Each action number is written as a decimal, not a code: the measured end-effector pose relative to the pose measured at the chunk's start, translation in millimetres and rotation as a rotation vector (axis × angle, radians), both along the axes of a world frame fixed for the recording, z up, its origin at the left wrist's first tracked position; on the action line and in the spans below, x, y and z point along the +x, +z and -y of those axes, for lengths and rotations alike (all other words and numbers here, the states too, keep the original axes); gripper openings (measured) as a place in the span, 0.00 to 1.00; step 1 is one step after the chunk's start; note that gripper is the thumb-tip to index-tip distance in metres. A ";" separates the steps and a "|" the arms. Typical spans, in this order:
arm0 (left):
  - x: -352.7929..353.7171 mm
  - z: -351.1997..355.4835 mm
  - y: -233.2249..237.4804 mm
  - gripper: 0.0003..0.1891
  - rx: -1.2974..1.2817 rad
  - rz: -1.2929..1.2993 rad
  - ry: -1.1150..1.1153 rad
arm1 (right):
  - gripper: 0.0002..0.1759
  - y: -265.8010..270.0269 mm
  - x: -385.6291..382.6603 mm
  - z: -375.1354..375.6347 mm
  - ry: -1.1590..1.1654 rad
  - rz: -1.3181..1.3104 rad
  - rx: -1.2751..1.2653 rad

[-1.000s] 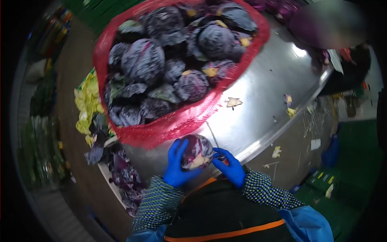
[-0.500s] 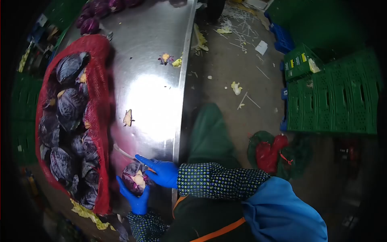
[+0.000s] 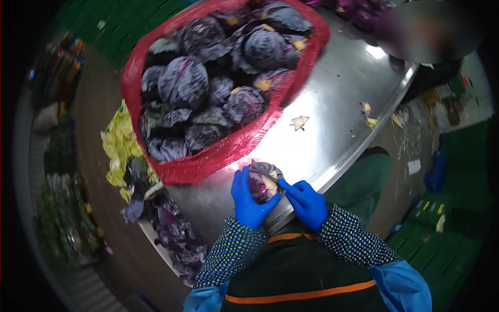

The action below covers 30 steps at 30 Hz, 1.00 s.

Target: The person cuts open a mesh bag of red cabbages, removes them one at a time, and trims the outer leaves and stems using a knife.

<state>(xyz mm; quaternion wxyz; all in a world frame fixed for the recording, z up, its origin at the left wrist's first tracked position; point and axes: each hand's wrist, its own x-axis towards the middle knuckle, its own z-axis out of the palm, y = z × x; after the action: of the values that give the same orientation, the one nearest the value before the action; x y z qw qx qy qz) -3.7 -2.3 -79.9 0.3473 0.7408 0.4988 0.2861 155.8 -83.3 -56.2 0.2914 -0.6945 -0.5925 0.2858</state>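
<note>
A small red cabbage point(image 3: 256, 183) sits at the near edge of the steel table, its pale cut stem side turned up toward me. My left hand point(image 3: 248, 202), in a blue glove, is closed around its left and near side. Wrapped round a knife point(image 3: 267, 173) is my gloved right hand point(image 3: 307, 204); the blade lies across the top of the cabbage by the pale stem. Most of the handle is hidden in my fingers. Just beyond, a cut-off stem piece point(image 3: 299, 122) lies on the steel table point(image 3: 325, 112).
A red mesh sack point(image 3: 218, 158) full of red cabbages stands on the table at the far left. Dark leaf trimmings point(image 3: 174, 229) and yellow leaves point(image 3: 120, 143) lie in a container below it. More cabbages point(image 3: 358, 13) sit at the far end. Green crates point(image 3: 431, 213) stand at right.
My view has swung left, bringing the sack and leaf trimmings nearer the middle. The knife blade has come from beyond the cabbage to lie against its top; the left hand still holds the cabbage.
</note>
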 end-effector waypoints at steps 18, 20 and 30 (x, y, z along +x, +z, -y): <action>-23.5 8.7 -13.7 0.53 0.022 0.138 -0.056 | 0.13 -58.0 21.6 -74.8 -0.472 -0.585 -0.258; -40.3 9.4 -13.0 0.53 -0.056 0.187 -0.082 | 0.12 -29.1 27.5 -74.5 -0.532 -0.792 -0.378; 35.8 5.0 -40.0 0.56 -0.245 0.461 0.039 | 0.26 -40.3 27.3 -38.3 -0.237 -0.252 0.098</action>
<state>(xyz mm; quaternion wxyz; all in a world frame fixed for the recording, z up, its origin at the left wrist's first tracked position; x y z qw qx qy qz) 32.1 -7.4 -119.9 0.5334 0.5987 0.4516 0.3913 183.1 -45.0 -96.5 0.4287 -0.7032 -0.4784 0.3049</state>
